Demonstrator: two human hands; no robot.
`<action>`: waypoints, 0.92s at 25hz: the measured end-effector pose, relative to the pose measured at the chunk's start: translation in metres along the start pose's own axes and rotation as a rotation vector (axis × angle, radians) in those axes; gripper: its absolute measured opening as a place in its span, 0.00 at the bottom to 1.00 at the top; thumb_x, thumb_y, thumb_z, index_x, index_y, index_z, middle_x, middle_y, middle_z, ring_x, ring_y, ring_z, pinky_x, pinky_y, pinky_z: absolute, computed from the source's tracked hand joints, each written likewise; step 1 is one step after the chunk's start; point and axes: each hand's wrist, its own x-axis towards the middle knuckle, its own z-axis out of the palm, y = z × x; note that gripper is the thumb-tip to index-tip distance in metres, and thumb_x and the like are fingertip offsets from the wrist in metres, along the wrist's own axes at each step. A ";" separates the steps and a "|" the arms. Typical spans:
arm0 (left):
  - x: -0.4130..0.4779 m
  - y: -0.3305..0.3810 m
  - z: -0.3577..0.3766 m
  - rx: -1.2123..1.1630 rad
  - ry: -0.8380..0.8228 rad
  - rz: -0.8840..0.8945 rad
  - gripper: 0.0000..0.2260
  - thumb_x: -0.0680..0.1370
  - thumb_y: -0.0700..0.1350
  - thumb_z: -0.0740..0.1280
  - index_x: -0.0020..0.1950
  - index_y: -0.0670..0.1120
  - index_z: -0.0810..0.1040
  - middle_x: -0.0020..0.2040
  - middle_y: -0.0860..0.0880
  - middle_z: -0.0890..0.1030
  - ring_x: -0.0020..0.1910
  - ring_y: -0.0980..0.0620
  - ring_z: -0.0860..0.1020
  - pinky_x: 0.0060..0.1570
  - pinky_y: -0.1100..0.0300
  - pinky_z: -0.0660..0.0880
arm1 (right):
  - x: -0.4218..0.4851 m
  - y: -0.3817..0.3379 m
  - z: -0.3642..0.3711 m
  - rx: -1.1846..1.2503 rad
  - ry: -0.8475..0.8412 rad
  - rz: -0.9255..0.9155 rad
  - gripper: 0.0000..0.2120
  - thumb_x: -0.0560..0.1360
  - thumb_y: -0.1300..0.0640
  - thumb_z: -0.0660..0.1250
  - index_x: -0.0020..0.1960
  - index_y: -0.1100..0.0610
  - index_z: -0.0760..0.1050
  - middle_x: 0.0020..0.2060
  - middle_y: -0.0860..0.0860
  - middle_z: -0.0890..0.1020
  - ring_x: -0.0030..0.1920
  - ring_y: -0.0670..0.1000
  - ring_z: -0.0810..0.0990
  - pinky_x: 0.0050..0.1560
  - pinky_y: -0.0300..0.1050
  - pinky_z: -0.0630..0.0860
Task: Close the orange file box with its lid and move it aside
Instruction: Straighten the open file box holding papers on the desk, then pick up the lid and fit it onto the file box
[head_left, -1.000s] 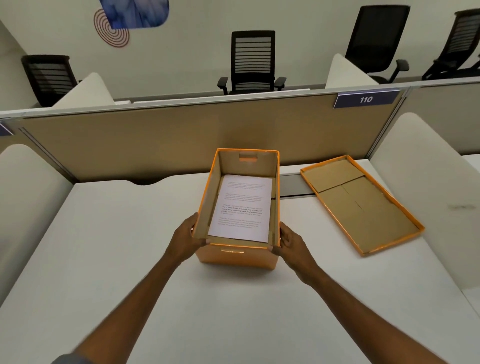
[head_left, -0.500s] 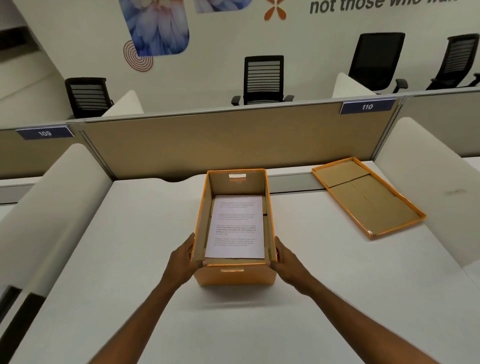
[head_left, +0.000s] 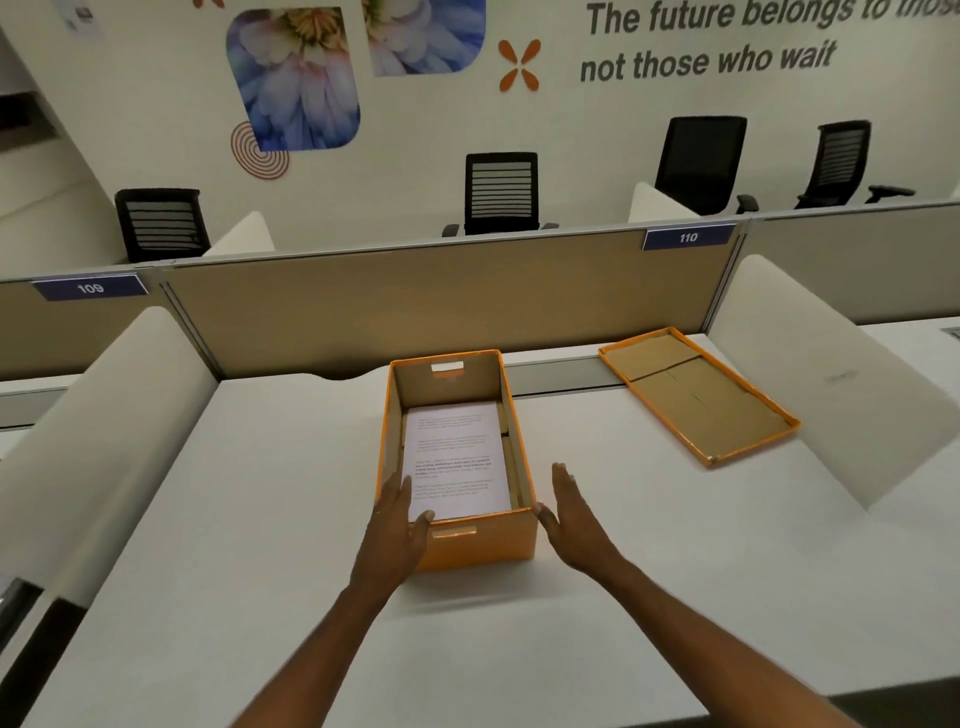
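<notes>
The orange file box (head_left: 457, 540) stands open on the white counter (head_left: 260, 519), near the middle of its width and closer to the back edge than to the front one, its long sides running front to back. Inside it lies a printed sheet of paper (head_left: 454, 460), flat on the bottom, with the brown cardboard inner walls showing around it. A handle slot is cut in the near end wall and another in the far end wall. The lid (head_left: 696, 397) lies upside down on the counter toward the back right corner, well apart from the box, its brown inside facing up and its orange rim raised all round. The left hand (head_left: 397, 525) is open, fingers stretched forward along the box's left wall at the near left corner, the thumb hooked over the near rim and touching it. The right hand (head_left: 569, 506) is also open and flat, fingers extended, just beside the box's right wall near the near right corner; whether it touches the wall cannot be told. Neither hand grips anything. Behind the counter runs a tan partition (head_left: 415, 306) bearing a blue tag marked 110 (head_left: 688, 237).
</notes>
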 end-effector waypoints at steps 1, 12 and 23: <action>0.000 0.008 0.007 0.019 -0.012 0.056 0.30 0.83 0.49 0.62 0.82 0.44 0.54 0.83 0.46 0.52 0.83 0.47 0.50 0.80 0.51 0.52 | -0.003 0.009 -0.006 -0.030 0.025 0.001 0.34 0.85 0.50 0.55 0.81 0.61 0.40 0.82 0.56 0.43 0.83 0.55 0.41 0.80 0.45 0.42; 0.010 0.136 0.125 0.105 -0.202 0.437 0.30 0.84 0.55 0.53 0.82 0.49 0.44 0.83 0.51 0.40 0.81 0.54 0.37 0.79 0.57 0.39 | -0.034 0.097 -0.113 -0.238 0.278 0.074 0.34 0.84 0.43 0.53 0.82 0.57 0.44 0.83 0.54 0.45 0.83 0.52 0.42 0.82 0.52 0.47; 0.075 0.267 0.266 0.189 -0.347 0.530 0.30 0.85 0.53 0.52 0.82 0.44 0.44 0.83 0.47 0.40 0.82 0.50 0.38 0.81 0.53 0.43 | 0.005 0.238 -0.224 -0.322 0.283 0.151 0.34 0.84 0.42 0.51 0.82 0.58 0.44 0.83 0.53 0.45 0.83 0.52 0.41 0.82 0.52 0.47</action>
